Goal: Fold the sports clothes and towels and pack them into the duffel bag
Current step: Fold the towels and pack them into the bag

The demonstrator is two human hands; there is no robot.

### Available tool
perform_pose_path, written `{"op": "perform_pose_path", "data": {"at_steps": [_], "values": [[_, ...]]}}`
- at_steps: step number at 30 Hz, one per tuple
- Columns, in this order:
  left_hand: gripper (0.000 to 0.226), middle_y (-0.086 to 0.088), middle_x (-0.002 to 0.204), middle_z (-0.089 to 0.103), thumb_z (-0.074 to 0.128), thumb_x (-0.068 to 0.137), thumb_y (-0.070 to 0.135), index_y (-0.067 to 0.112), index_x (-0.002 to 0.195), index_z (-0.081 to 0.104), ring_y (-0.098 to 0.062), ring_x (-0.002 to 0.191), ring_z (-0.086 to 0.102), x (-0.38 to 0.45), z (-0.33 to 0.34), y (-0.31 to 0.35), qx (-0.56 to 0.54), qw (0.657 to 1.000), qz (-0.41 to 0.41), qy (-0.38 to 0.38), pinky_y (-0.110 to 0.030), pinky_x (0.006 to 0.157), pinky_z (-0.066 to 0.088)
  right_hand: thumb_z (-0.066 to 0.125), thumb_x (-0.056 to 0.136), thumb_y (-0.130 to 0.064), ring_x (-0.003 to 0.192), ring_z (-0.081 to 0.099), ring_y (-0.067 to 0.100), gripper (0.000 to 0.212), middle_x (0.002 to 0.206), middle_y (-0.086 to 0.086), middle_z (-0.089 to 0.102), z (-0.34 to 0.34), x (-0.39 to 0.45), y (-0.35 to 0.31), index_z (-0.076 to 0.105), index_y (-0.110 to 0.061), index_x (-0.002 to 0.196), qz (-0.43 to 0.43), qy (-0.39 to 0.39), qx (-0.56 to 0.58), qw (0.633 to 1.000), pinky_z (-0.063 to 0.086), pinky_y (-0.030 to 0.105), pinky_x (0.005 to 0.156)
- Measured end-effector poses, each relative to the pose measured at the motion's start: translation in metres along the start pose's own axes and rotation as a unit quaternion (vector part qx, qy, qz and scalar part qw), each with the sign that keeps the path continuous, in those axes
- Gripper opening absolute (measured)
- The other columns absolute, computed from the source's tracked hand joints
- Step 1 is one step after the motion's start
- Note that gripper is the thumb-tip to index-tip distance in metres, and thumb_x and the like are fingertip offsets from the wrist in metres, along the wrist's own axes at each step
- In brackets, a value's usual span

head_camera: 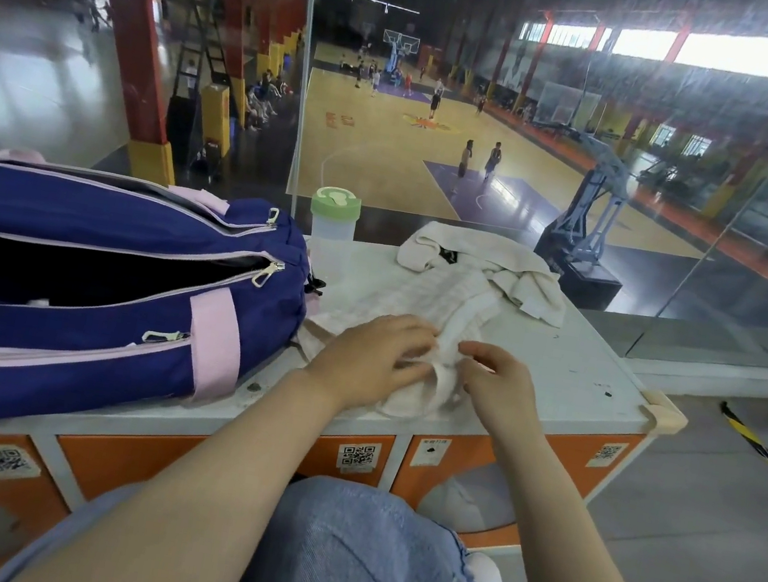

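Early stage, I judge: left hand (374, 357) lies flat on the white garment (424, 307) atop the locker (575, 371), right hand (493, 383) pinches its fold, towel (477, 260) unfolded behind, duffel bag (86, 284) unzipped alongside.

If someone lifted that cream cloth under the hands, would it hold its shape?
Probably not. The cream cloth lies rumpled and creased on the locker top, so it would likely droop. It looks thin, so probably light. The left hand flattens it easily.
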State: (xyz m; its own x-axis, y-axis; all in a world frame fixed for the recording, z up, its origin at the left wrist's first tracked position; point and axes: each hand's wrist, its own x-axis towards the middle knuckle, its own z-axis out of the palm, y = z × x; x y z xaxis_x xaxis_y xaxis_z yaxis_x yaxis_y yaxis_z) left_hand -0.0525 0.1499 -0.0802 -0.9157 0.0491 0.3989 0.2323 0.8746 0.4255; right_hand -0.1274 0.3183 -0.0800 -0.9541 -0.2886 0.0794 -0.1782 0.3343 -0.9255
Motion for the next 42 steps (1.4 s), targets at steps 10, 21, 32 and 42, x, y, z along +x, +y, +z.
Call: {"op": "perform_pose_path", "data": {"at_steps": [10, 21, 32, 42], "values": [[0.034, -0.004, 0.104, 0.075, 0.051, 0.099, 0.040, 0.014, 0.113, 0.068, -0.021, 0.100, 0.070, 0.009, -0.034, -0.010, -0.522, 0.782, -0.319, 0.121, -0.038, 0.094, 0.052, 0.052, 0.090, -0.004, 0.099, 0.056, 0.008, 0.023, 0.107, -0.007, 0.062, 0.008, -0.015, -0.010, 0.060, -0.021, 0.103, -0.157, 0.109, 0.012, 0.982, 0.044, 0.017, 0.080], [0.034, -0.012, 0.109, 0.072, 0.045, 0.103, 0.035, 0.009, 0.110, 0.066, -0.026, 0.100, 0.070, 0.017, -0.047, -0.011, -0.675, 0.603, -0.337, 0.262, -0.041, 0.087, 0.056, 0.061, 0.090, -0.029, 0.095, 0.053, 0.012, 0.018, 0.099, -0.005, 0.059, 0.041, -0.011, -0.022, 0.064, -0.018, 0.104, -0.277, -0.090, -0.234, 0.928, 0.045, 0.026, 0.085], [0.031, -0.009, 0.073, 0.046, 0.053, 0.099, 0.031, 0.010, 0.077, 0.055, -0.018, 0.071, 0.044, 0.008, -0.040, -0.002, -0.434, 0.821, -0.257, 0.267, -0.032, 0.067, 0.039, 0.060, 0.092, -0.023, 0.092, 0.057, 0.012, 0.017, 0.100, -0.004, 0.069, 0.028, 0.003, -0.053, 0.075, -0.018, 0.099, -0.345, -0.047, -0.257, 0.901, 0.044, 0.025, 0.084], [0.037, -0.011, 0.087, 0.055, 0.043, 0.102, 0.029, -0.003, 0.098, 0.061, -0.018, 0.084, 0.051, 0.005, -0.033, 0.008, -0.431, 0.863, -0.184, 0.186, -0.036, 0.080, 0.042, 0.065, 0.089, -0.019, 0.073, 0.055, 0.004, 0.006, 0.082, -0.014, 0.064, 0.014, 0.005, -0.087, 0.068, -0.023, 0.092, -0.383, -0.017, -0.211, 0.899, 0.049, 0.023, 0.073]]}}
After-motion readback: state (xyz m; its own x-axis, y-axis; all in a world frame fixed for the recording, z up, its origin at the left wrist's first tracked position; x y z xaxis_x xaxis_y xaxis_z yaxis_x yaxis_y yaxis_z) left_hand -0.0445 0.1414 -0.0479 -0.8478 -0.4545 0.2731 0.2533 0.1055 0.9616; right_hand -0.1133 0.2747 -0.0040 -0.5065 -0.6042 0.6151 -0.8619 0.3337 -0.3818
